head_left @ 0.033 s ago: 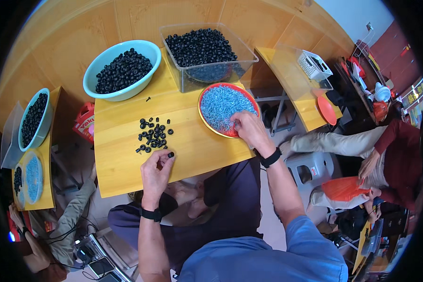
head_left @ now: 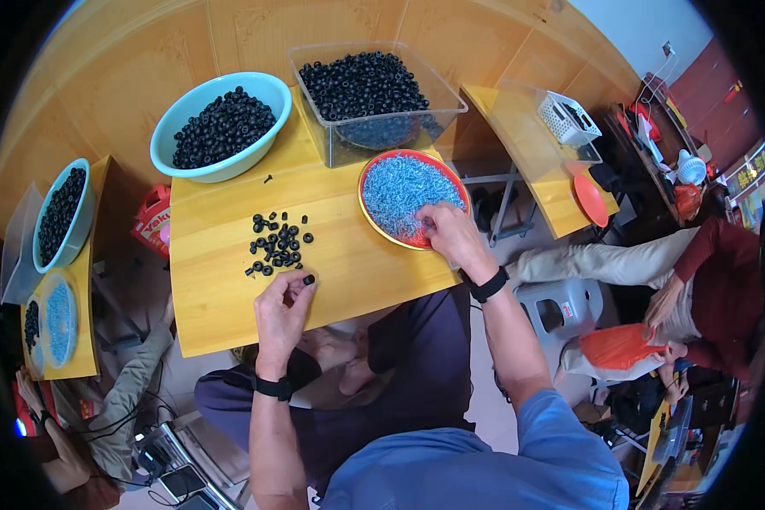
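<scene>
Near the table's front edge, my left hand [head_left: 282, 304] is closed in a pinch on a small black cap-like piece [head_left: 308, 280]. Just beyond it lies a loose cluster of black ring-shaped pieces [head_left: 282, 244], some upright and some on their sides. To the right, my right hand [head_left: 450, 231] reaches over the near rim of a round red dish [head_left: 365, 201]. Its fingertips are pressed together in a heap of tiny blue-silver pieces [head_left: 408, 191], perhaps small screws. What they grip, if anything, is hidden.
At the table's back stand a light-blue basin [head_left: 161, 140] and a clear plastic bin [head_left: 348, 155], both holding black pieces. One small dark screw-like piece [head_left: 269, 178] lies apart. Side tables [head_left: 561, 217] flank mine. A person in dark red [head_left: 727, 280] sits at right, another at lower left.
</scene>
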Demonstrator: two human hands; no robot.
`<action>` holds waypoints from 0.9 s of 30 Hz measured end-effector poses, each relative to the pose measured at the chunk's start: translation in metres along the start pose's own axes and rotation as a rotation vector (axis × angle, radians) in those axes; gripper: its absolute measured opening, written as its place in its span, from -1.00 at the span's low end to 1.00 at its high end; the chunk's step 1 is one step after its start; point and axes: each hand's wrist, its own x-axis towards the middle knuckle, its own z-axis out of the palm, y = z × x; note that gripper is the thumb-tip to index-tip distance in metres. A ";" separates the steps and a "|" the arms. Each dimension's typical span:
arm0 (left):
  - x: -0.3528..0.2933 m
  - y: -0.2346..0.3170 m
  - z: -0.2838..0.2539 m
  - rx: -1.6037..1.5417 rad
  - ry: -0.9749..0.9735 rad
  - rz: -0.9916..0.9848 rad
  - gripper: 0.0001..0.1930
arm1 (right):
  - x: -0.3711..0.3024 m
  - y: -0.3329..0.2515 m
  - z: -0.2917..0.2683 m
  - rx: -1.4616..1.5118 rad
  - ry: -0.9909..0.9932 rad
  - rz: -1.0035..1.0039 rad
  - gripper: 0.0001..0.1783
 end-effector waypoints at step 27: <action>0.000 0.005 0.000 0.025 -0.009 -0.011 -0.82 | 0.005 -0.001 -0.006 -0.077 -0.081 0.088 -0.86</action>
